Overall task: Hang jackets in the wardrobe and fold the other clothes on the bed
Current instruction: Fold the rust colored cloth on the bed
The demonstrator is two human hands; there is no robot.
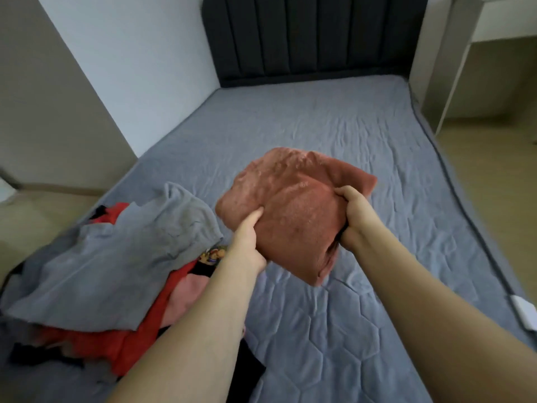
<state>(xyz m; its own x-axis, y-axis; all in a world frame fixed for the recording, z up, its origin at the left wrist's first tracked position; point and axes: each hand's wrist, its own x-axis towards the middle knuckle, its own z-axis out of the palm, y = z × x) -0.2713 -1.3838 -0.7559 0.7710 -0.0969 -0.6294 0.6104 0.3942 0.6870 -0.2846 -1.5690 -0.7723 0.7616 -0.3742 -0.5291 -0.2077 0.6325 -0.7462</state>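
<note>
Head view: left hand point(247, 237) and right hand point(353, 219) each clamp a side of the folded rust-red garment point(293, 205), lifted off the bed point(363, 315), likely to keep its folds; unfolded clothes pile point(101, 274) lies left of the left hand

Both hands point(250, 228) point(356, 216) fwd, fingers curled.

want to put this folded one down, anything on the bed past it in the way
Nothing visible. Both the left hand and right hand grip the folded rust-coloured garment above the bed, whose sheet beyond it lies bare up to the headboard. The clothes pile sits off to the left.
</note>
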